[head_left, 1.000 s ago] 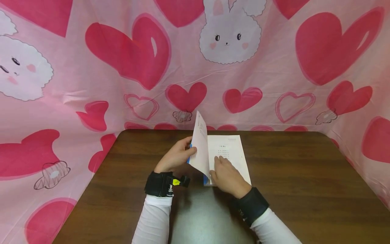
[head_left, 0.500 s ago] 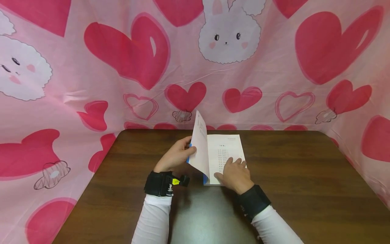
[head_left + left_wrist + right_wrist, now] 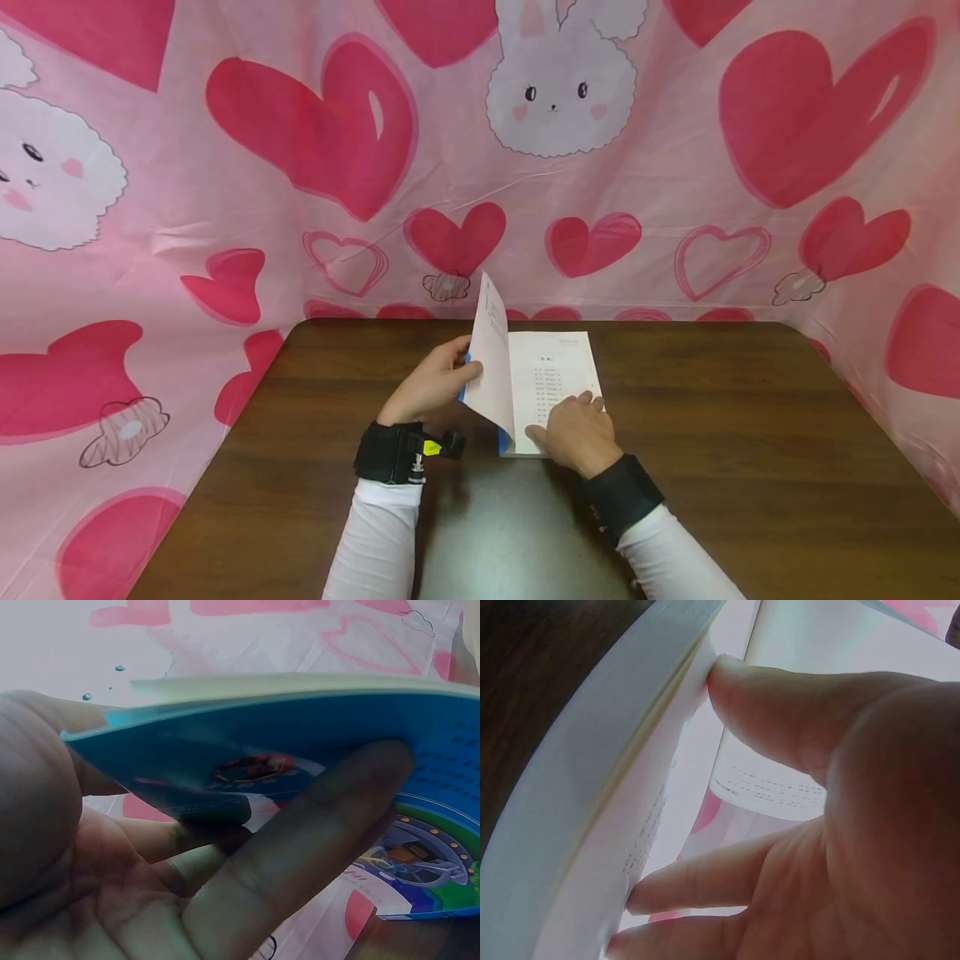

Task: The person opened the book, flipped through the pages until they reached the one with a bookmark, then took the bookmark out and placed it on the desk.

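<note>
I have a dark brown, wood-grained table (image 3: 735,433) in my head view, its far corners rounded and its near middle catching a pale sheen. Directly on it I see an open book (image 3: 551,371), the thick right-hand part lying flat, the left-hand side raised.

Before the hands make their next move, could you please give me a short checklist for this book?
1. Left hand grips the raised blue cover: ok.
2. Right hand rests on the right-hand page: ok.
3. Book lies on the table: ok.
4. Cover opened out flat: not ok, it stands raised.
5. Print readable: cannot tell, too small.
</note>
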